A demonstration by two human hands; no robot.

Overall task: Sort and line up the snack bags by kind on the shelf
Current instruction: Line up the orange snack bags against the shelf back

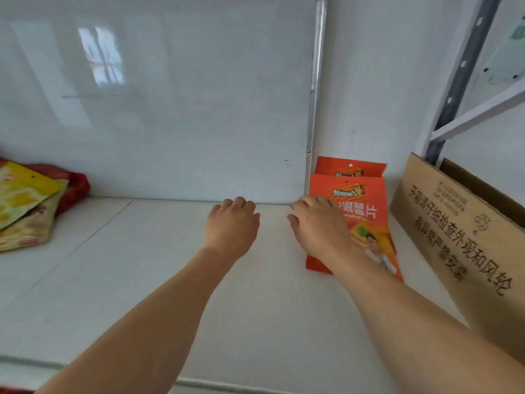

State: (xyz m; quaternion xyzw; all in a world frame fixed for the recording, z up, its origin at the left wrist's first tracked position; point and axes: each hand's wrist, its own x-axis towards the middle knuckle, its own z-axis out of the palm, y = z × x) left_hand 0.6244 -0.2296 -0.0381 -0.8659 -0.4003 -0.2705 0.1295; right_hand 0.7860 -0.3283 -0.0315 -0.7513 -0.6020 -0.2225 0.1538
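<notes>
1. Two orange snack bags (358, 211) stand one behind the other at the shelf (159, 268) back, already grouped by kind.
2. The right hand (318, 226) steadies the front bag, seemingly flat against it, grip loose.
3. The left hand (231, 223) hovers loosely curled, holding nothing.
4. Yellow bags (25, 206) lie heaped far left, unsorted.

The person's 2 forearms were bare to the frame's edge, with no sleeves, and the left hand (231, 223) and right hand (318, 224) were ungloved.

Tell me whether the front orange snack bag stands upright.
Upright: the front orange snack bag stands on its bottom edge, hang hole on top, with the right hand against it.
</notes>
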